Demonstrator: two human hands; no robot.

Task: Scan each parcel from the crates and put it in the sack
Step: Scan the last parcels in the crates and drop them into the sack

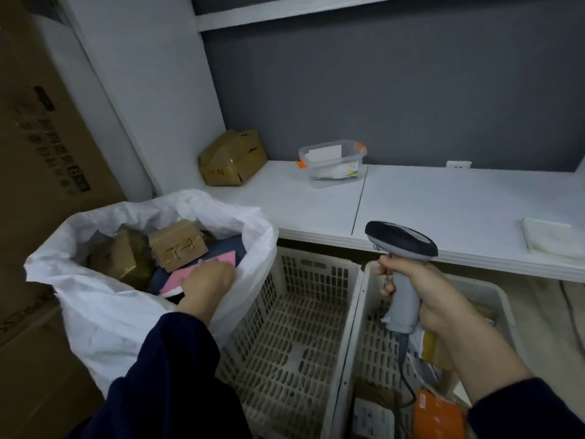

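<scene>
While the left hand (207,280) lies flat with fingers loose on the pink parcel (202,269) inside the sack (104,308), its long axis slants up-right; the near crate (294,327) looks bare; the right hand (424,299), nearer the remaining parcels (438,413) below, clamps the scanner (402,258).

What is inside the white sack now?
The white sack holds a taped box marked by hand, a tape-wrapped parcel, something dark blue and a pink parcel under the left hand. Anything deeper is covered.
</scene>
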